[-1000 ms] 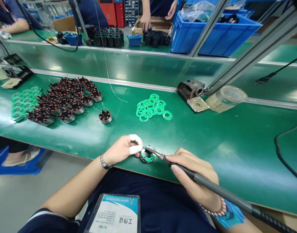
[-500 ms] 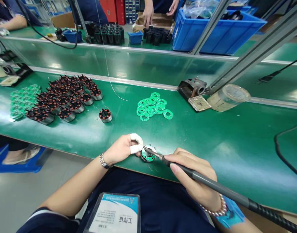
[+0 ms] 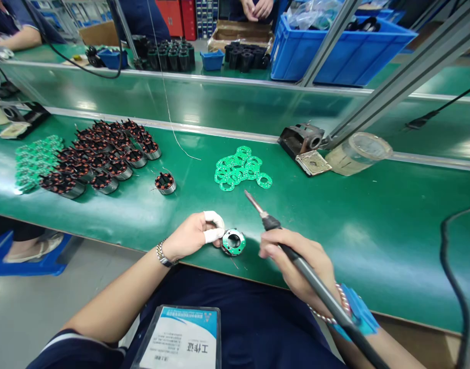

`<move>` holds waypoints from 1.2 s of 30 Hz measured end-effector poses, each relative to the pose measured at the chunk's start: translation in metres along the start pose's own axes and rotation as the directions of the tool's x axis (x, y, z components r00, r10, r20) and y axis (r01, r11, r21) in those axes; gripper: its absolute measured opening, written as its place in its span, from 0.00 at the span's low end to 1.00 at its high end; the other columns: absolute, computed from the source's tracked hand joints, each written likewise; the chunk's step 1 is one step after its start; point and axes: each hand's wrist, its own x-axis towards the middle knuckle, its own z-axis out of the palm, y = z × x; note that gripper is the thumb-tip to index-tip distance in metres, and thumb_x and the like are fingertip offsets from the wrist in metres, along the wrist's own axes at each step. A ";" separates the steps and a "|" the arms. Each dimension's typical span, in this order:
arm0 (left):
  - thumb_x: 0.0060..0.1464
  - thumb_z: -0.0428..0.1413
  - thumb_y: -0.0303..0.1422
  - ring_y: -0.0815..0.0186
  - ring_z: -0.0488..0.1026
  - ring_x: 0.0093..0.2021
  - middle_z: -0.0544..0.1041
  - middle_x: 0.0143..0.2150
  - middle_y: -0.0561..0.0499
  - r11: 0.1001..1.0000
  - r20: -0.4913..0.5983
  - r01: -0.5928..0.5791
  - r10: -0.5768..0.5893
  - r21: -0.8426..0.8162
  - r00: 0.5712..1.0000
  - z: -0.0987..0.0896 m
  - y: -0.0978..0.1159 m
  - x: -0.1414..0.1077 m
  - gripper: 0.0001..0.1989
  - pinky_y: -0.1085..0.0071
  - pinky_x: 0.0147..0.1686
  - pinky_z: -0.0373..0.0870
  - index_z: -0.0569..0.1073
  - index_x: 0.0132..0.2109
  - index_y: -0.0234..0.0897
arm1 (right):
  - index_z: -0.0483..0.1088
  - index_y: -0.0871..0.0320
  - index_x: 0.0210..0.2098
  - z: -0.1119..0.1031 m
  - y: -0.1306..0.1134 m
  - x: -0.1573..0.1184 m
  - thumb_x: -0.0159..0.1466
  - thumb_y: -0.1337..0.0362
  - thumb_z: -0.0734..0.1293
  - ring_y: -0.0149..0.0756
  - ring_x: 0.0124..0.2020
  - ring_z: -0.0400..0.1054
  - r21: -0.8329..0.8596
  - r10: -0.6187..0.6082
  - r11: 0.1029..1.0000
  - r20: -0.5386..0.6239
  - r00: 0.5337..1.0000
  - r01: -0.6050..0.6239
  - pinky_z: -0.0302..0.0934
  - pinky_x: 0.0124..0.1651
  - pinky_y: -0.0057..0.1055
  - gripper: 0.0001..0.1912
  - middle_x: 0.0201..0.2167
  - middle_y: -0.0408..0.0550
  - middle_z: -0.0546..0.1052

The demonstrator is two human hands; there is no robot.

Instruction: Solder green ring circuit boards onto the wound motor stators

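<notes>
My left hand (image 3: 194, 233), with white covers on its thumb and finger, is closed on the left side of a motor stator (image 3: 233, 243) near the table's front edge. A green ring-shaped circuit board lies on top of that stator, and thin wire ends stick out below it. My right hand (image 3: 300, 261) grips a soldering iron (image 3: 254, 202) by its dark handle. The iron's tip points up and left, above the table and apart from the stator. A loose pile of green ring boards (image 3: 238, 168) lies beyond the tip. One single stator (image 3: 165, 183) stands farther left.
Many copper-wound stators (image 3: 104, 154) and stacked green boards (image 3: 37, 161) cover the left. Solder wire (image 3: 173, 130) hangs down at centre. An iron stand (image 3: 304, 141) with a sponge and a plastic jar (image 3: 360, 154) stand at the back right. A co-worker's hands (image 3: 257, 9) show beyond.
The soldering iron's tip has lifted off the board on the stator and swung up and to the right. My left hand has stayed on the stator. The co-worker's hands have come together.
</notes>
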 end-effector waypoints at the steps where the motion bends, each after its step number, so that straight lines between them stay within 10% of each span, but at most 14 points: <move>1: 0.45 0.58 0.30 0.73 0.69 0.22 0.70 0.23 0.55 1.000 -0.001 -0.001 0.001 -0.001 1.000 0.000 0.000 0.000 0.07 0.75 0.27 0.66 0.67 0.29 0.33 | 0.67 0.56 0.39 0.003 0.002 0.003 0.60 0.71 0.62 0.31 0.29 0.68 -0.010 0.001 1.000 0.053 0.999 -0.001 0.64 0.33 0.28 0.08 0.28 0.45 0.72; 9: 0.49 0.55 0.33 0.70 0.69 0.27 0.71 0.27 0.53 0.968 -0.082 -0.080 0.102 0.236 0.991 0.004 0.006 -0.009 0.06 0.74 0.29 0.66 0.70 0.32 0.34 | 0.65 0.57 0.44 0.015 0.012 0.013 0.59 0.68 0.64 0.34 0.37 0.67 -0.043 0.034 0.999 0.271 0.962 -0.023 0.64 0.40 0.31 0.13 0.36 0.49 0.72; 16: 0.52 0.55 0.32 0.67 0.70 0.33 0.73 0.34 0.49 0.632 0.137 -0.378 0.396 0.677 0.908 0.013 -0.004 -0.036 0.07 0.72 0.35 0.66 0.76 0.38 0.42 | 0.64 0.58 0.44 0.019 0.011 0.005 0.59 0.69 0.64 0.35 0.36 0.66 -0.055 0.049 0.998 0.197 0.979 -0.039 0.64 0.38 0.32 0.14 0.36 0.50 0.70; 27: 0.50 0.56 0.29 0.66 0.70 0.36 0.73 0.35 0.48 0.778 0.086 -0.355 0.365 0.518 0.927 0.016 -0.003 -0.030 0.04 0.70 0.38 0.66 0.74 0.34 0.38 | 0.62 0.57 0.46 0.026 0.007 -0.004 0.59 0.69 0.64 0.37 0.38 0.66 -0.175 0.008 0.985 0.078 0.997 0.005 0.65 0.38 0.34 0.15 0.37 0.51 0.71; 31: 0.48 0.56 0.31 0.69 0.69 0.29 0.72 0.28 0.51 0.976 -0.069 -0.088 0.103 0.198 0.992 0.017 0.000 -0.023 0.04 0.72 0.32 0.67 0.71 0.30 0.34 | 0.61 0.57 0.45 0.027 0.004 -0.005 0.59 0.69 0.64 0.40 0.39 0.66 -0.215 -0.019 0.976 0.065 0.998 0.032 0.65 0.38 0.36 0.15 0.37 0.51 0.72; 36: 0.43 0.60 0.33 0.71 0.69 0.22 0.72 0.21 0.53 0.990 -0.110 0.123 -0.129 -0.062 0.985 0.018 0.006 -0.017 0.08 0.74 0.27 0.67 0.70 0.28 0.32 | 0.62 0.57 0.44 0.027 0.001 -0.001 0.59 0.70 0.64 0.38 0.36 0.66 -0.209 -0.038 0.977 0.053 0.998 0.048 0.65 0.36 0.35 0.14 0.35 0.50 0.71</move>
